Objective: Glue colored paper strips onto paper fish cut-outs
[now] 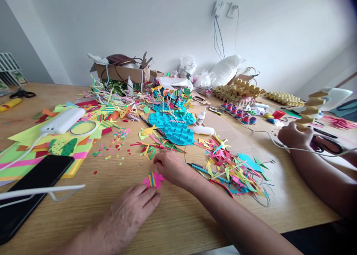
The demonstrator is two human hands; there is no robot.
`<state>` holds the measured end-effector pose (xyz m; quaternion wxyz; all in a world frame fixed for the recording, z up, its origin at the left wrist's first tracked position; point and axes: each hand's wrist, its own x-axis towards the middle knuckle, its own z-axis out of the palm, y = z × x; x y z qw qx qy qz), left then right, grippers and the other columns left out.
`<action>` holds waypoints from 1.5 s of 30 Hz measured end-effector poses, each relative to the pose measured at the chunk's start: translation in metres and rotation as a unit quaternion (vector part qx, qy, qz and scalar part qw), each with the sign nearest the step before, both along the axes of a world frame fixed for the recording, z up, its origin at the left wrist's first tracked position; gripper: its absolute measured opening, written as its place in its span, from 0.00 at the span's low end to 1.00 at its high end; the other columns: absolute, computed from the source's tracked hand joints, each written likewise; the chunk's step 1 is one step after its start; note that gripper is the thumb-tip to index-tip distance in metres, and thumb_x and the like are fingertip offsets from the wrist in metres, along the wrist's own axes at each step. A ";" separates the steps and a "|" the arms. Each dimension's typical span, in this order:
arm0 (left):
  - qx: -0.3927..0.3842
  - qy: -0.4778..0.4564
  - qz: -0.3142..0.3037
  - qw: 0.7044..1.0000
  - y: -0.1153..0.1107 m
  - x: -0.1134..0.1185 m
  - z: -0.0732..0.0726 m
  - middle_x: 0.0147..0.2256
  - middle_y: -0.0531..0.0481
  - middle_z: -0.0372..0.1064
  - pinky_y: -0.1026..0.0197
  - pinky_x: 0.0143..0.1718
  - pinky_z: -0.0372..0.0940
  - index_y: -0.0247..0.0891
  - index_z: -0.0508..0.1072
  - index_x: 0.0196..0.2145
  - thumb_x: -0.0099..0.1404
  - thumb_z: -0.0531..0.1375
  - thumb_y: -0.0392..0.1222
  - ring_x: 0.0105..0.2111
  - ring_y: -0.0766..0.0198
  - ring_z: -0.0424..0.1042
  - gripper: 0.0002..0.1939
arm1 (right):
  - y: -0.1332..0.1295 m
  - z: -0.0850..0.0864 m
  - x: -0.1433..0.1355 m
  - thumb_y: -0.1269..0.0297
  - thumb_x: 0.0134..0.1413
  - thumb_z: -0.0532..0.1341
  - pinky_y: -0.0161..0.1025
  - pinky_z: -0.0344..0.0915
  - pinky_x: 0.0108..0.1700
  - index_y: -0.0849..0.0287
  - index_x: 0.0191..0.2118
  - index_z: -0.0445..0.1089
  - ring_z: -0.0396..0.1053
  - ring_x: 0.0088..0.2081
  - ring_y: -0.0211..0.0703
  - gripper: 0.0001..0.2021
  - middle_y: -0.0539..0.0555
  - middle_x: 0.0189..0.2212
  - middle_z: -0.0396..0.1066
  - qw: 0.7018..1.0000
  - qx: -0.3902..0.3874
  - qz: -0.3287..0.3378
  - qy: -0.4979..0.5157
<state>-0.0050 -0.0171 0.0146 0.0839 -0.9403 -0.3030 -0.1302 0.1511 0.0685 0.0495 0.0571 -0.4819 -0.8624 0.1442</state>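
A pink paper fish (152, 180) with blue and yellow stripes lies on the wooden table (119, 169) in front of me. My left hand (134, 208) has its fingertips on the fish's lower edge, holding it against the tabletop. Just above the tail is my right hand (174, 168), its fingers curled in a pinch; anything between them is hidden. Beyond my hands sits a blue scaled paper piece (178, 130), with a yellow paper fish (148, 131) at its left. Coloured paper scraps (227, 162) are scattered to the right, around a blue pen (199, 168).
At the right, another person's hand (295, 136) holds an egg-carton piece (314, 104); a white cable (279, 146) crosses there. A black phone (36, 188), white power bank (63, 121) and coloured sheets (16, 158) lie left. A glue bottle (200, 116) stands behind a white tube (204, 130).
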 end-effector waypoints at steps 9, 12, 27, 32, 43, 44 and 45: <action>-0.063 -0.068 0.021 0.996 0.013 -0.013 0.020 0.46 0.53 0.69 0.67 0.45 0.65 0.42 0.66 0.49 0.52 0.43 0.21 0.43 0.68 0.68 0.31 | -0.025 0.002 0.040 0.71 0.54 0.50 0.32 0.56 0.34 0.59 0.34 0.69 0.67 0.35 0.39 0.10 0.54 0.32 0.70 0.999 0.023 -0.047 0.008; -0.090 -0.098 0.046 0.990 0.031 -0.018 0.025 0.44 0.50 0.70 0.64 0.46 0.65 0.40 0.69 0.46 0.53 0.43 0.22 0.44 0.66 0.68 0.29 | -0.036 0.006 0.046 0.71 0.55 0.50 0.33 0.55 0.31 0.59 0.33 0.69 0.68 0.34 0.39 0.10 0.53 0.32 0.70 0.997 0.023 -0.064 -0.026; -0.109 -0.113 0.064 0.986 0.079 -0.026 0.019 0.38 0.46 0.73 0.61 0.40 0.68 0.35 0.72 0.38 0.62 0.45 0.32 0.39 0.62 0.72 0.17 | -0.072 -0.001 0.063 0.71 0.55 0.51 0.32 0.55 0.32 0.58 0.33 0.67 0.68 0.34 0.38 0.08 0.52 0.33 0.70 0.998 -0.025 -0.059 -0.028; -0.111 -0.142 0.058 0.982 0.086 -0.015 0.012 0.36 0.46 0.74 0.61 0.38 0.68 0.36 0.72 0.37 0.62 0.46 0.34 0.37 0.61 0.73 0.16 | -0.082 -0.004 0.066 0.71 0.55 0.51 0.31 0.54 0.31 0.58 0.32 0.67 0.67 0.33 0.37 0.08 0.51 0.33 0.70 0.998 -0.018 -0.065 -0.020; -0.063 -0.245 0.059 0.966 0.086 -0.019 -0.020 0.36 0.49 0.73 0.65 0.37 0.68 0.39 0.71 0.37 0.62 0.46 0.33 0.36 0.64 0.73 0.15 | -0.047 0.001 0.119 0.68 0.57 0.51 0.33 0.56 0.34 0.58 0.35 0.71 0.68 0.37 0.41 0.11 0.54 0.36 0.71 0.963 0.051 -0.253 -0.073; -0.059 -0.249 0.058 0.965 0.087 -0.018 -0.021 0.35 0.49 0.73 0.66 0.37 0.68 0.39 0.71 0.37 0.62 0.46 0.33 0.36 0.64 0.73 0.15 | -0.042 0.002 0.124 0.68 0.57 0.51 0.33 0.56 0.34 0.58 0.37 0.70 0.68 0.38 0.41 0.11 0.54 0.37 0.70 0.958 0.063 -0.268 -0.077; -0.055 -0.252 0.056 0.965 0.087 -0.018 -0.022 0.35 0.49 0.73 0.66 0.37 0.68 0.39 0.72 0.37 0.62 0.46 0.33 0.35 0.64 0.73 0.15 | -0.037 0.004 0.128 0.69 0.57 0.51 0.33 0.56 0.35 0.57 0.37 0.70 0.68 0.39 0.41 0.11 0.54 0.38 0.70 0.956 0.068 -0.274 -0.083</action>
